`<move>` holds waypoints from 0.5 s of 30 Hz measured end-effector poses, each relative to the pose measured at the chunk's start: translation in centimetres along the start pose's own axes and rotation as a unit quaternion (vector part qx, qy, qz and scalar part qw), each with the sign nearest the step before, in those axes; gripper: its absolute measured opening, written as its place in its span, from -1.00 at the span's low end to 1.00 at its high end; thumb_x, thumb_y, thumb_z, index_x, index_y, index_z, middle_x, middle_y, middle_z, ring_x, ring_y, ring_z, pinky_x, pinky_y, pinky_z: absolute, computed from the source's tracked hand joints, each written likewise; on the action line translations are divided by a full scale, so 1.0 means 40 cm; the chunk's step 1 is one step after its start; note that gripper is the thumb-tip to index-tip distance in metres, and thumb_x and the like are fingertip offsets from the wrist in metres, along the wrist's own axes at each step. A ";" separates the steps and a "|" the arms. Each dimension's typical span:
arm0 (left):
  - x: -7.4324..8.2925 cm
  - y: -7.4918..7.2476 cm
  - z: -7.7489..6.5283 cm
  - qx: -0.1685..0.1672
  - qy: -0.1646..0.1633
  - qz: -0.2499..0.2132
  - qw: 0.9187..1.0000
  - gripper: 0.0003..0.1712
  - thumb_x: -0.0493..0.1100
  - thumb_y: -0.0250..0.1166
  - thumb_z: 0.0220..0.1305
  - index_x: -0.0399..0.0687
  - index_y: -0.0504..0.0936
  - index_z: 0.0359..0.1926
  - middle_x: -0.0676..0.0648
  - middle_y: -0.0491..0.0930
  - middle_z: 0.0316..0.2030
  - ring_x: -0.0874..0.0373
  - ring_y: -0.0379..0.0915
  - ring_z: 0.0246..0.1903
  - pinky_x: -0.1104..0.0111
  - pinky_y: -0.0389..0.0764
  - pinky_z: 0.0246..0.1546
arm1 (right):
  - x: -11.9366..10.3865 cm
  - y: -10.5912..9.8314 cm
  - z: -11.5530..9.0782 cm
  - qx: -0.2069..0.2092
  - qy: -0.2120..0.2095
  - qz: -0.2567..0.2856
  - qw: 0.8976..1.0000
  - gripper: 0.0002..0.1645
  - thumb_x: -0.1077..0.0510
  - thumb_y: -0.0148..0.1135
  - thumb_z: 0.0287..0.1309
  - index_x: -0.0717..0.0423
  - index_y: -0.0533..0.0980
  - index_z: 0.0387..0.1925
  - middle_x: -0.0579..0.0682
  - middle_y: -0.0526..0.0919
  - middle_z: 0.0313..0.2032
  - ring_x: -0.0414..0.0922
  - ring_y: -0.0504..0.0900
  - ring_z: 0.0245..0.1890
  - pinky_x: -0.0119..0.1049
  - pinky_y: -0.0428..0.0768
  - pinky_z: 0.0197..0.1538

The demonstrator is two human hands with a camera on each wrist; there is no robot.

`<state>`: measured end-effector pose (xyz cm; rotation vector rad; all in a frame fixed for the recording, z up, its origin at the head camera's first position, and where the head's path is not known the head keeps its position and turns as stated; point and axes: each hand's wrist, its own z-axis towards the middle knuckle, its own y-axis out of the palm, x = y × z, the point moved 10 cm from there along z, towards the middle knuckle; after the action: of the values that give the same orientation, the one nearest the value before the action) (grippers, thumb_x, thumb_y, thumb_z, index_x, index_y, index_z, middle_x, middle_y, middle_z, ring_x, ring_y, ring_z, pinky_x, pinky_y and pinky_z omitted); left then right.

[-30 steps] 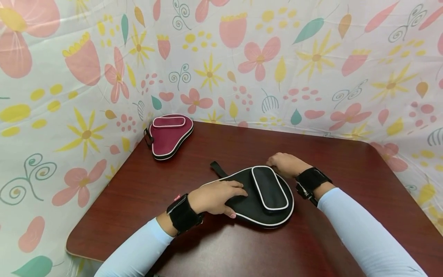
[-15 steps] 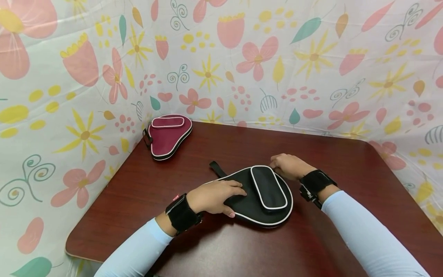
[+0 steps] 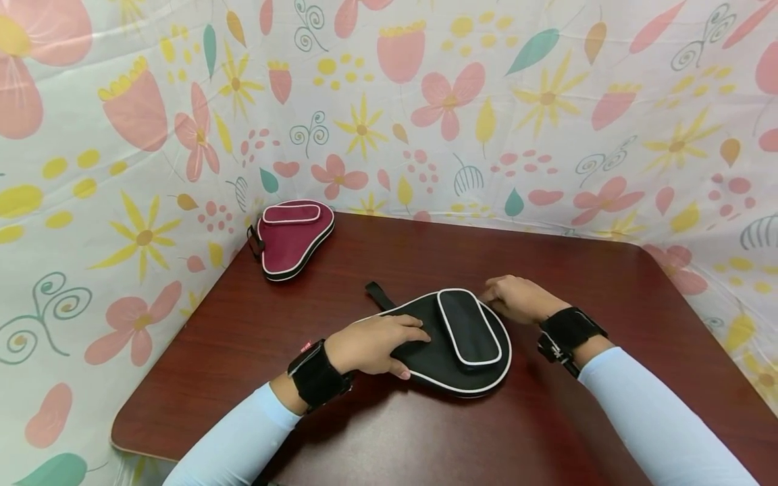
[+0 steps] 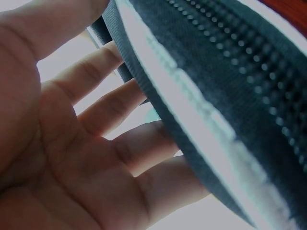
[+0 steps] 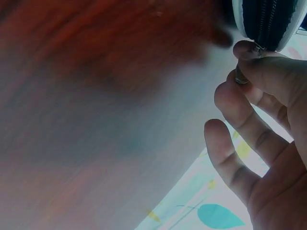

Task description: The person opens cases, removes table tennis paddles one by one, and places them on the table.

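Observation:
A black table tennis paddle case point(image 3: 464, 378) with white piping and a raised pocket point(image 3: 469, 329) lies flat on the table. My left hand point(image 3: 371, 344) rests on its narrow part, fingers laid over the top and thumb by the near edge. Across the left wrist view run the case's zipper teeth point(image 4: 249, 55), beside the outstretched fingers. At the far right rim my right hand point(image 3: 519, 298) pinches the zipper pull point(image 5: 241, 76) between thumb and index finger. Its other fingers spread loosely in the right wrist view. The zipper point(image 5: 266, 21) looks closed beside the slider.
A maroon paddle case point(image 3: 292, 241) with white piping lies at the table's back left corner. The black case's wrist strap point(image 3: 379, 295) sticks out behind my left hand. Floral curtains point(image 3: 450, 135) border the brown table point(image 3: 413, 250) at the back and sides.
My right hand has moved slightly right and nearer along the rim of the black case with the zipper pull. My left hand stays on the case. The whole view has shifted a little.

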<state>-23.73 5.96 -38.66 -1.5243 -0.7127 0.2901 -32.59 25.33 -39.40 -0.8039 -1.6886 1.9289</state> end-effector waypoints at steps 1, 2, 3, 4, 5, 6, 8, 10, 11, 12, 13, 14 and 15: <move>0.000 -0.001 0.000 0.000 0.000 0.000 1.000 -0.26 0.10 0.49 0.23 0.20 0.50 0.42 0.01 0.36 0.45 0.11 0.27 0.43 0.22 0.32 0.39 | -0.001 -0.002 -0.005 0.001 0.000 -0.003 1.000 -0.55 0.46 0.25 0.16 -0.17 0.76 -0.23 -0.09 0.63 -0.30 -0.12 0.65 -0.31 -0.19 0.59 -0.32; 0.001 -0.001 0.000 0.000 0.000 0.000 1.000 -0.26 0.10 0.49 0.24 0.20 0.50 0.42 0.01 0.36 0.45 0.10 0.27 0.44 0.22 0.32 0.39 | -0.002 -0.003 -0.009 0.001 0.002 -0.004 1.000 -0.55 0.46 0.25 0.16 -0.16 0.76 -0.24 -0.11 0.59 -0.33 -0.16 0.61 -0.36 -0.22 0.55 -0.36; 0.001 -0.002 0.000 0.000 0.001 -0.001 1.000 -0.26 0.10 0.49 0.24 0.20 0.50 0.42 0.01 0.36 0.45 0.10 0.26 0.44 0.22 0.32 0.39 | -0.004 -0.005 -0.014 0.003 0.004 -0.008 1.000 -0.55 0.47 0.25 0.14 -0.16 0.76 -0.25 -0.12 0.58 -0.34 -0.17 0.60 -0.36 -0.23 0.54 -0.36; 0.001 -0.002 0.001 0.000 0.001 -0.001 1.000 -0.26 0.10 0.49 0.24 0.20 0.50 0.42 0.01 0.36 0.45 0.10 0.26 0.44 0.22 0.32 0.39 | -0.005 -0.007 -0.018 0.003 0.007 -0.009 1.000 -0.54 0.47 0.25 0.14 -0.16 0.76 -0.24 -0.14 0.56 -0.36 -0.19 0.59 -0.37 -0.24 0.52 -0.37; 0.001 -0.002 0.001 -0.001 0.000 -0.002 1.000 -0.26 0.10 0.49 0.24 0.19 0.50 0.42 0.00 0.35 0.45 0.10 0.26 0.44 0.22 0.31 0.40 | -0.007 -0.008 -0.022 0.004 0.010 -0.011 1.000 -0.54 0.47 0.25 0.14 -0.17 0.77 -0.24 -0.15 0.56 -0.35 -0.20 0.59 -0.37 -0.25 0.51 -0.37; 0.001 -0.002 0.001 -0.002 0.000 -0.003 1.000 -0.26 0.09 0.49 0.24 0.19 0.49 0.42 0.00 0.35 0.45 0.10 0.26 0.44 0.22 0.31 0.40 | -0.009 -0.010 -0.026 0.004 0.012 -0.012 1.000 -0.53 0.47 0.25 0.14 -0.18 0.77 -0.23 -0.16 0.56 -0.34 -0.21 0.59 -0.36 -0.25 0.51 -0.37; 0.001 -0.001 0.002 -0.003 0.000 -0.005 1.000 -0.26 0.09 0.49 0.24 0.19 0.49 0.42 0.00 0.35 0.45 0.10 0.25 0.44 0.21 0.30 0.41 | -0.012 -0.010 -0.034 0.003 0.018 -0.015 1.000 -0.51 0.48 0.24 0.14 -0.20 0.77 -0.23 -0.19 0.55 -0.35 -0.22 0.57 -0.38 -0.25 0.50 -0.38; 0.001 0.001 0.003 -0.005 -0.001 -0.007 1.000 -0.25 0.09 0.49 0.24 0.19 0.49 0.42 0.00 0.35 0.46 0.10 0.25 0.45 0.22 0.29 0.41 | -0.017 -0.012 -0.041 0.003 0.020 -0.019 1.000 -0.50 0.48 0.24 0.12 -0.20 0.77 -0.24 -0.19 0.55 -0.35 -0.22 0.57 -0.38 -0.25 0.50 -0.38; 0.001 0.001 0.003 -0.006 -0.001 -0.008 1.000 -0.25 0.09 0.49 0.24 0.19 0.49 0.42 0.00 0.34 0.46 0.10 0.24 0.45 0.21 0.29 0.41 | -0.020 -0.013 -0.045 0.004 0.020 -0.023 1.000 -0.50 0.48 0.24 0.11 -0.20 0.77 -0.25 -0.19 0.54 -0.36 -0.22 0.56 -0.38 -0.24 0.50 -0.39; 0.001 0.001 0.003 -0.006 -0.002 -0.009 1.000 -0.25 0.09 0.49 0.24 0.19 0.49 0.42 0.00 0.34 0.46 0.10 0.24 0.45 0.21 0.29 0.41 | -0.022 -0.014 -0.050 0.004 0.020 -0.027 0.999 -0.51 0.48 0.24 0.09 -0.19 0.77 -0.25 -0.18 0.53 -0.37 -0.22 0.55 -0.40 -0.24 0.49 -0.40; 0.002 0.001 0.003 -0.006 -0.001 -0.010 1.000 -0.25 0.09 0.49 0.24 0.19 0.49 0.42 0.00 0.34 0.46 0.10 0.24 0.45 0.21 0.29 0.41 | -0.024 -0.014 -0.054 0.004 0.020 -0.032 0.999 -0.52 0.48 0.25 0.09 -0.18 0.77 -0.26 -0.18 0.52 -0.39 -0.22 0.54 -0.41 -0.24 0.49 -0.41; 0.002 0.001 0.002 -0.006 -0.002 -0.011 1.000 -0.26 0.09 0.49 0.24 0.19 0.49 0.42 0.00 0.34 0.46 0.10 0.24 0.45 0.21 0.29 0.41 | -0.026 -0.015 -0.058 0.004 0.019 -0.035 0.999 -0.53 0.48 0.26 0.08 -0.17 0.77 -0.26 -0.18 0.50 -0.40 -0.22 0.52 -0.42 -0.24 0.48 -0.42; 0.002 0.001 0.002 -0.006 -0.001 -0.011 1.000 -0.26 0.08 0.49 0.24 0.19 0.49 0.42 0.00 0.34 0.46 0.10 0.24 0.45 0.21 0.29 0.41 | -0.028 -0.015 -0.061 0.005 0.019 -0.039 0.999 -0.54 0.48 0.27 0.07 -0.16 0.77 -0.27 -0.18 0.49 -0.41 -0.22 0.52 -0.43 -0.24 0.47 -0.43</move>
<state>-23.71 6.09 -38.68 -1.5264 -0.7347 0.2716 -30.14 26.45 -38.86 -0.7538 -1.6617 1.8573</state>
